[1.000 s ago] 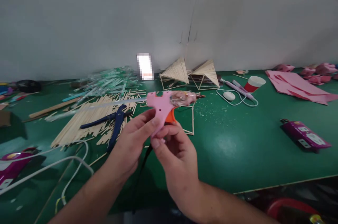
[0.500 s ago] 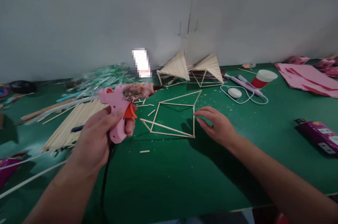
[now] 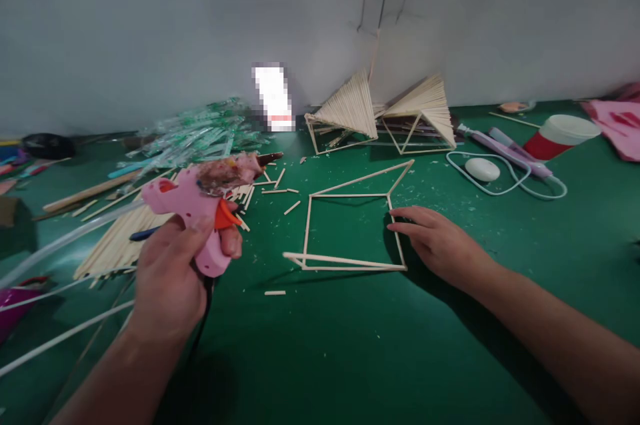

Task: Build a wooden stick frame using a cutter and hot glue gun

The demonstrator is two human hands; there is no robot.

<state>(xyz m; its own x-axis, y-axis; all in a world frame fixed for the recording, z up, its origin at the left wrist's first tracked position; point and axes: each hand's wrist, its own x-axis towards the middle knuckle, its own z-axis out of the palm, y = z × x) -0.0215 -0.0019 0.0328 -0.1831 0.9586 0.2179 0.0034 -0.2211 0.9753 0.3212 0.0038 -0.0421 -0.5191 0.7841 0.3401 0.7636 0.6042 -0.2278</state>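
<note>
My left hand [image 3: 175,265] is wrapped around the handle of a pink hot glue gun [image 3: 213,255], with fingers at its orange trigger. The gun's dark nozzle points right, above the table, apart from the sticks. A frame of thin wooden sticks [image 3: 350,196] lies on the green table; it has a four-sided base with slanted sticks rising at the far and near sides. My right hand [image 3: 440,241] is at the frame's right side, fingers stretched out and slightly apart, their tips touching that stick. The thumb is mostly hidden.
Behind stand two stick models [image 3: 350,108] with fanned slats. Loose sticks [image 3: 107,238] and green plastic strips [image 3: 200,128] lie left. A bright blurred screen [image 3: 274,95] leans at the wall. To the right are a red-and-white cup [image 3: 555,138] and a white corded device [image 3: 483,169].
The view has shifted. My left hand has drawn the glue gun left, away from the stick frame. My right hand remains at the frame's right side, its fingers straighter.
</note>
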